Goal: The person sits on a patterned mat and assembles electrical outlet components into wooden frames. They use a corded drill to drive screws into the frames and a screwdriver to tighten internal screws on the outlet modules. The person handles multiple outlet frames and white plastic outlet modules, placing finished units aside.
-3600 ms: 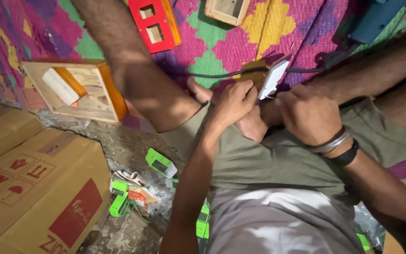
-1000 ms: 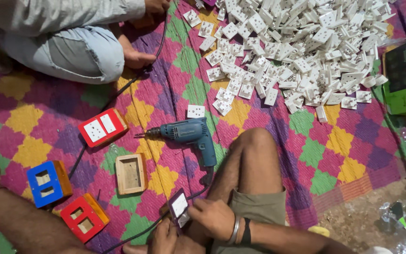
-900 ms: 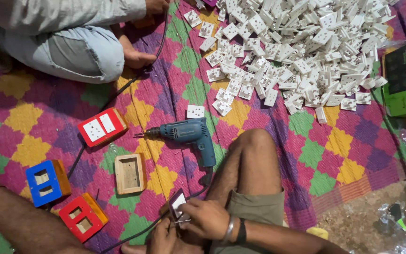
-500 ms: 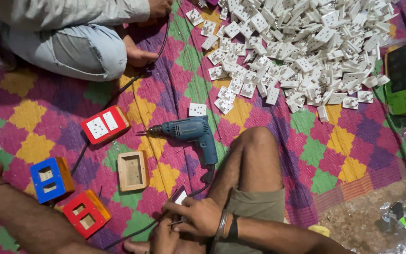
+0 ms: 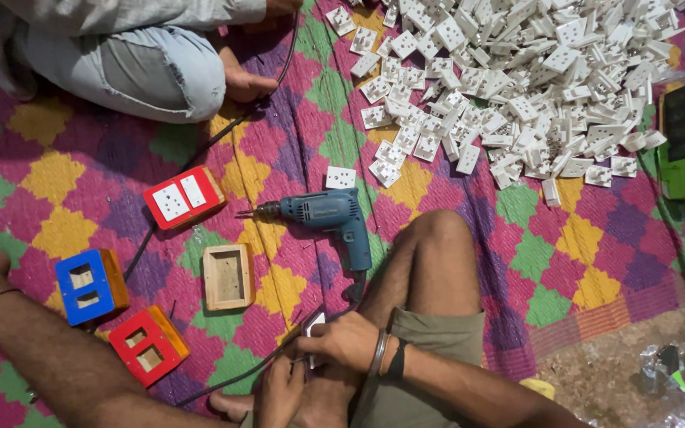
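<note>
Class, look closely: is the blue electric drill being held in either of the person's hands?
No. The blue electric drill lies untouched on the patterned mat, while both hands hold a small white plate.

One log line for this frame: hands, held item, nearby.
left hand: on plate | right hand: holds white plate | nearby: blue drill, socket pile

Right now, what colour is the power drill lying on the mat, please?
Blue power drill, head view.

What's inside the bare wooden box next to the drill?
The wooden box shows only a shallow, empty rectangular recess, nothing fitted in it. It lies flat on the patterned mat, left of the blue drill; whatever is beneath it is covered.
</note>
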